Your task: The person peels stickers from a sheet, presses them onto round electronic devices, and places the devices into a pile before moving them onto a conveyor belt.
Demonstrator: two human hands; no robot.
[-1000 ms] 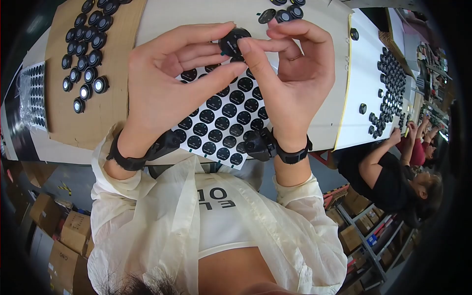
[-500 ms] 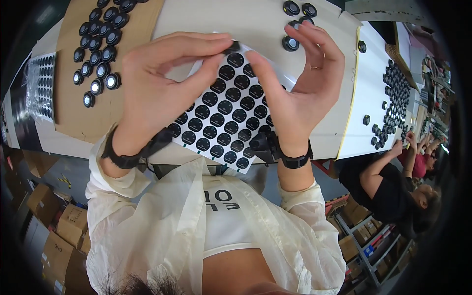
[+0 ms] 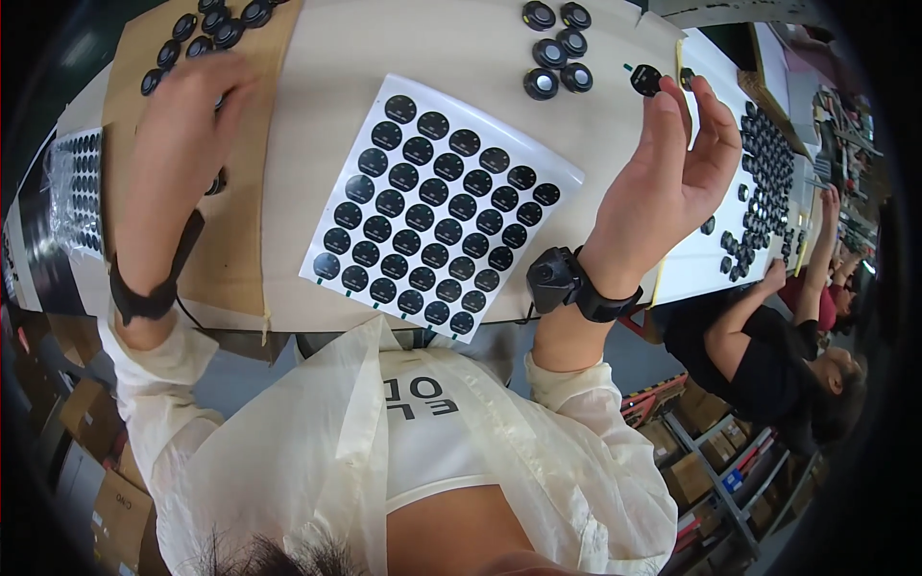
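Between the thumb and fingers of my right hand (image 3: 672, 163) is a round black sticker (image 3: 646, 80) with a small green tab, held up to the right of the sticker sheet. My left hand (image 3: 197, 106) is over the cardboard at the left, among round black parts (image 3: 229, 34) with pale centres; its fingers are blurred and mostly turned from view. In the middle lies a white sheet (image 3: 567, 173) bearing rows of round black dial stickers (image 3: 420, 216), with neither hand touching it.
A small group of round black parts (image 3: 549, 53) stands at the far right of the table. Beyond the yellow edge, a white surface carries many more parts (image 3: 764, 202), near a co-worker in black (image 3: 749, 355). A plastic-wrapped sticker stack (image 3: 82, 192) sits at the far left.
Both hands have parted from above the sheet: the left went left over the cardboard, the right moved right with the sticker. The sheet is now uncovered and turned somewhat.
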